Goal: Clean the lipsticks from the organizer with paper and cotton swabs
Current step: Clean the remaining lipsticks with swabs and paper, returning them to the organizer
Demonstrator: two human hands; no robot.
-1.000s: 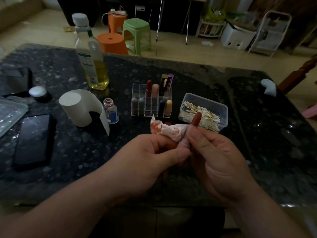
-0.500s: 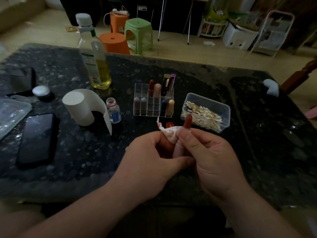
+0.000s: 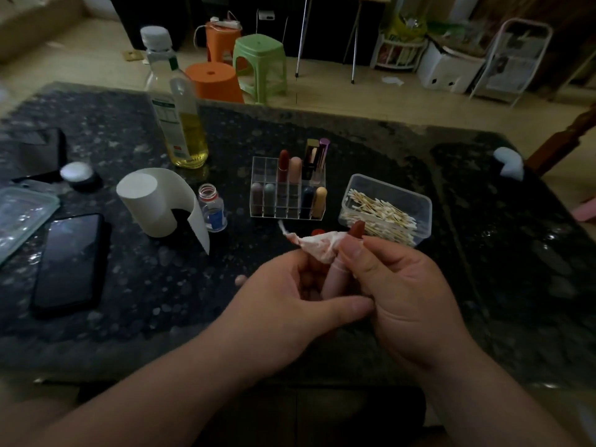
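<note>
Most of the left hand's (image 3: 290, 304) fingers are hidden behind the smooth pink lipstick (image 3: 335, 279) it grips low down. The right hand (image 3: 396, 285) curls round the top, thumb pinching crumpled, red-smeared paper (image 3: 319, 245) against it. Just past the left hand sits one clear gridded organizer (image 3: 258, 188) with eight lipsticks (image 3: 295, 169), I think (it's dim). One plastic tub of cotton swabs (image 3: 380, 211) sits past the right hand on the speckled surface (image 3: 161, 285).

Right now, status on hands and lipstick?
Left hand grips lipstick low. Right hand pinches stained paper near its top. Nothing in the way.
</note>
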